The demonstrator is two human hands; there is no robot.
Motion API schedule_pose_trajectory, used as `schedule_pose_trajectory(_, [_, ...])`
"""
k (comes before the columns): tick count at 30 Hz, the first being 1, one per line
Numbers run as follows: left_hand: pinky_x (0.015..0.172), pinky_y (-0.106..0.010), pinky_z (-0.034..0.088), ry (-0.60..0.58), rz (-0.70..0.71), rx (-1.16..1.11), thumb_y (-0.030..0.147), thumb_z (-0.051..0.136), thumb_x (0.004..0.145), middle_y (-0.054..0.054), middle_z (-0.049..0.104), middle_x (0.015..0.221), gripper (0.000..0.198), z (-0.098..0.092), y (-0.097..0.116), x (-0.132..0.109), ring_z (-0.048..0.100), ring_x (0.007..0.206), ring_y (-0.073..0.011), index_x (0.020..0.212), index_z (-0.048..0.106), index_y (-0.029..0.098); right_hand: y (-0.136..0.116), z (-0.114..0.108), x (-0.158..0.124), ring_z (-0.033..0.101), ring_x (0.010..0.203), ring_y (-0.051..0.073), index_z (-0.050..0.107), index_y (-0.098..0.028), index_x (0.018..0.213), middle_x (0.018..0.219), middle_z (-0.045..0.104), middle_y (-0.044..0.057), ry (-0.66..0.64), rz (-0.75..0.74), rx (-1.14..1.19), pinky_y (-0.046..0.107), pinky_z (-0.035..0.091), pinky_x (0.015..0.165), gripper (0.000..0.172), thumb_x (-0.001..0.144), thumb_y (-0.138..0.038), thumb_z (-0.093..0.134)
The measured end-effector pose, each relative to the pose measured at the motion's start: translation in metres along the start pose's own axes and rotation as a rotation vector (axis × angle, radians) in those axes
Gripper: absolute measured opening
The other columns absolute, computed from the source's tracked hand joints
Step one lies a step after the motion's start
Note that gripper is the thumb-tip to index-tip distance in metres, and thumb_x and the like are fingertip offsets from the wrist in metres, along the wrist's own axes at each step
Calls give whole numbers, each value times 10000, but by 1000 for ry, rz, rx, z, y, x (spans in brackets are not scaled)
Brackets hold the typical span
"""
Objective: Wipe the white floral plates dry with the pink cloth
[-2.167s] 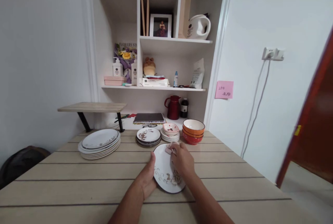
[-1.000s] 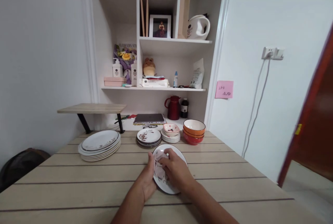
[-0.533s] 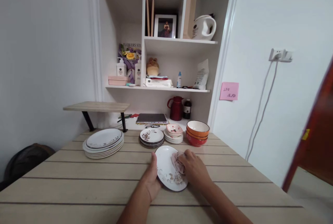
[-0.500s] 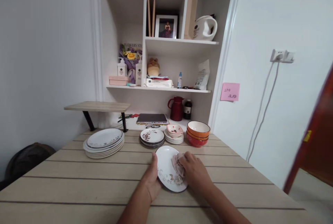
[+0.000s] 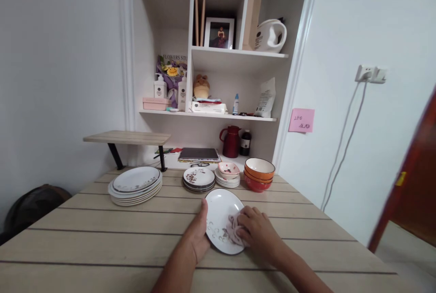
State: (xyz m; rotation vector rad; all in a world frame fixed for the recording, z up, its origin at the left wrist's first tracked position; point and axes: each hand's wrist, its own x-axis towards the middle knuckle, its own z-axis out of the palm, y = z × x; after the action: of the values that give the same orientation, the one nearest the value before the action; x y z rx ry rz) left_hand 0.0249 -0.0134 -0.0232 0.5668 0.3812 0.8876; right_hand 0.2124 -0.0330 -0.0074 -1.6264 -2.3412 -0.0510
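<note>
A white plate [image 5: 221, 209] with a dark rim and a brown floral pattern is tilted up over the table. My left hand [image 5: 198, 229] grips its left edge, thumb on the rim and the other fingers hidden beneath. In my right hand [image 5: 259, 234] is a crumpled pale pink cloth [image 5: 234, 229], pressed on the plate's right side. Behind the plate stands a stack of floral small plates [image 5: 199, 177]. Beside that, a small pink-patterned bowl [image 5: 228, 170] sits on white saucers [image 5: 227, 183].
Orange and red bowls [image 5: 259, 175] are stacked at the back right of the wooden table [image 5: 102, 243]. Larger white plates [image 5: 136, 186] form a pile on the left, near a raised wooden stand [image 5: 127, 137]. A red jug [image 5: 231, 141] and a closed laptop [image 5: 199, 154] lie behind.
My right hand has moved the cloth slightly down and to the right on the plate. My left hand keeps its hold, and the plate has turned a little.
</note>
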Motion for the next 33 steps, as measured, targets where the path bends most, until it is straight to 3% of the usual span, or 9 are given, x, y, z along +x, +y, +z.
schedule_pose_trajectory(5, [1055, -481, 353, 63, 21, 57, 583, 482, 842, -195, 622, 1271, 731, 1, 1, -1, 555, 1216, -306, 1428, 395, 155, 3, -5, 43, 510, 1003, 248, 639, -203, 956, 1084, 581, 96, 150, 127, -91, 347, 329, 813, 158, 840, -169, 538])
schedule_pose_trajectory(10, [1058, -434, 363, 62, 45, 80, 515, 521, 855, -166, 644, 1250, 656, -1, 3, -1, 567, 1206, -274, 1402, 435, 162, -26, 2, 78, 495, 1017, 264, 620, -171, 1048, 1091, 581, 139, 262, 212, -18, 351, 349, 811, 231, 860, -140, 489])
schedule_pose_trajectory(14, [1059, -406, 364, 54, 36, 65, 598, 471, 841, -176, 665, 1210, 705, 1, 3, -3, 570, 1202, -269, 1361, 482, 121, -55, 10, 80, 492, 1042, 221, 610, -208, 1049, 1175, 572, 85, 266, 57, 98, 316, 369, 843, 271, 828, -101, 496])
schedule_pose_trajectory(18, [1058, -412, 365, 19, 69, 15, 687, 404, 807, -158, 670, 1207, 754, 3, 2, -7, 570, 1200, -274, 1325, 525, 153, -67, 20, 54, 473, 1072, 220, 583, -186, 1085, 1276, 529, 90, 220, -195, 270, 342, 370, 909, 358, 781, -40, 463])
schedule_pose_trajectory(22, [1045, -438, 377, -12, 56, 13, 719, 374, 789, -183, 677, 1182, 804, 2, 2, -7, 570, 1193, -302, 1289, 557, 116, -53, 26, 11, 473, 1097, 233, 603, -181, 1052, 1257, 551, 90, 98, -217, 272, 359, 358, 952, 364, 758, -27, 455])
schedule_pose_trajectory(26, [1046, -479, 366, -34, 4, 14, 751, 343, 773, -192, 652, 1224, 855, 1, 2, -5, 558, 1204, -321, 1327, 523, 125, -22, 20, -16, 463, 1153, 225, 615, -194, 1069, 1323, 517, 88, 81, -200, 211, 373, 301, 1026, 357, 786, -45, 456])
schedule_pose_trajectory(29, [1064, -493, 340, -42, -8, 19, 743, 344, 779, -188, 635, 1254, 850, 1, 3, -4, 540, 1228, -318, 1364, 485, 143, -5, 11, -9, 480, 1137, 239, 652, -199, 967, 1309, 525, 85, 51, -88, 133, 366, 353, 945, 239, 828, -110, 478])
schedule_pose_trajectory(33, [1087, -483, 314, 5, 1, 45, 707, 387, 794, -186, 631, 1263, 822, 0, 5, -3, 523, 1251, -305, 1395, 447, 150, 0, 3, 25, 502, 1088, 241, 645, -208, 1013, 1270, 538, 82, 102, 73, 40, 361, 370, 892, 228, 840, -139, 514])
